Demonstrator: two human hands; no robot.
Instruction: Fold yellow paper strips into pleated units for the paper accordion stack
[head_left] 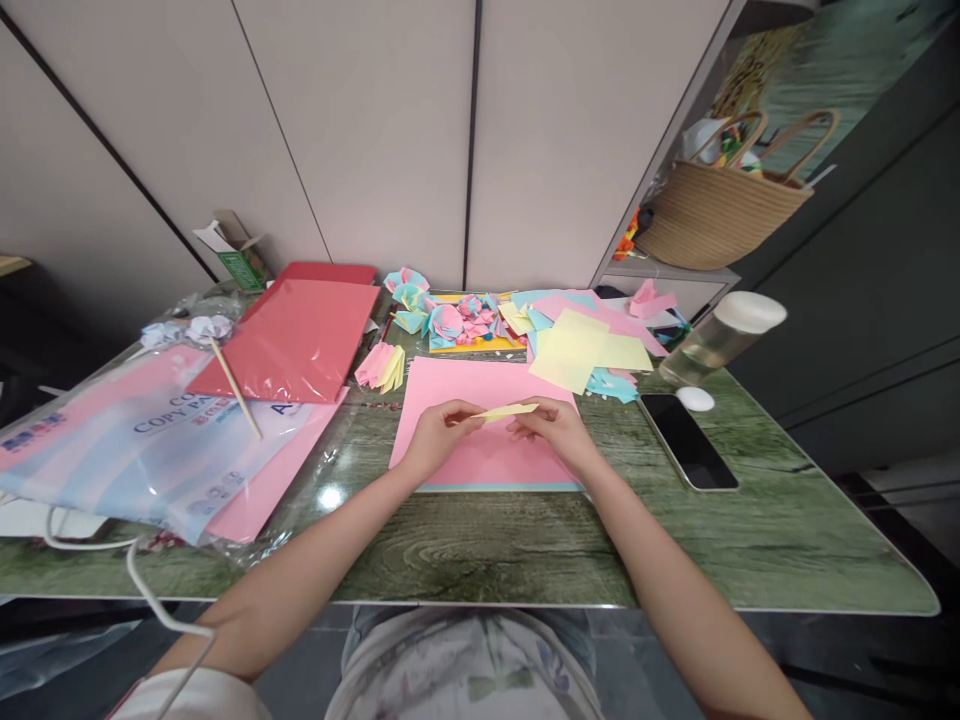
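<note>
Between my two hands is a narrow folded strip of yellow paper (508, 411). My left hand (442, 432) pinches its left end between thumb and fingers. At the other end, my right hand (553, 428) grips it, fingers curled underneath. Both hands are just over a stack of pink paper (480, 385), which has a thin blue edge showing at the front. Loose yellow sheets (577, 350) overlap the stack's far right corner. Folded pink and yellow paper pieces (381, 367) lie beyond its left side.
Paper flowers (448, 322) and scraps cover the table's back. Left are a red folder (300, 335), a plastic copy-paper bag (172, 430), a wooden stick (236, 390) and a white cable (150, 585). Right are a phone (688, 443), a white oval object (695, 399) and a bottle (720, 335).
</note>
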